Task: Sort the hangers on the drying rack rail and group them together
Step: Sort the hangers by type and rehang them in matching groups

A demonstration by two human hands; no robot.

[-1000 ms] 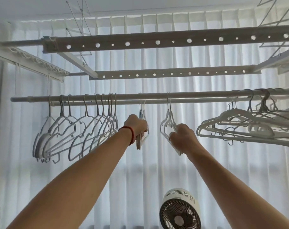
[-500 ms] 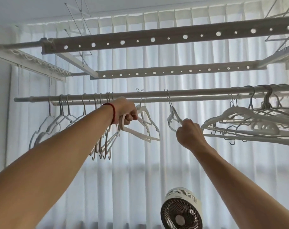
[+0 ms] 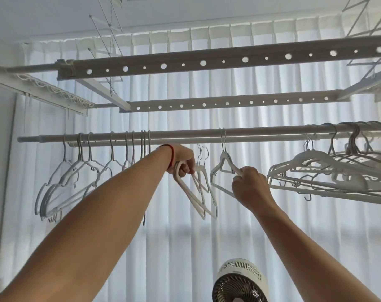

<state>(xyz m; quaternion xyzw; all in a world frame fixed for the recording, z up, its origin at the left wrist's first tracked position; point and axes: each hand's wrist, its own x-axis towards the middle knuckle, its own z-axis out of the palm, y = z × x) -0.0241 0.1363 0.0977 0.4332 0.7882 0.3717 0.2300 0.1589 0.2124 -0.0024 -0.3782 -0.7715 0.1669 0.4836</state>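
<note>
A grey rail [image 3: 185, 136] runs across the view overhead. Several white hangers [image 3: 61, 182] hang bunched at its left end. My left hand [image 3: 182, 160], with a red band on the wrist, is shut on two white hangers [image 3: 201, 192] whose hooks sit just below the rail, off it. My right hand [image 3: 249, 186] grips the lower arm of another white hanger [image 3: 223, 162], whose hook is still over the rail. A dense pile of white hangers [image 3: 329, 173] hangs tilted at the right end.
Two perforated bars [image 3: 207, 62] of the ceiling rack cross above the rail. White curtains [image 3: 228, 225] fill the background. A round fan [image 3: 239, 282] stands low in the middle, between my forearms.
The hangers in my left hand have dropped off the rail and now hang lower. My right hand has shifted down along its hanger, and the view has tilted slightly upward.
</note>
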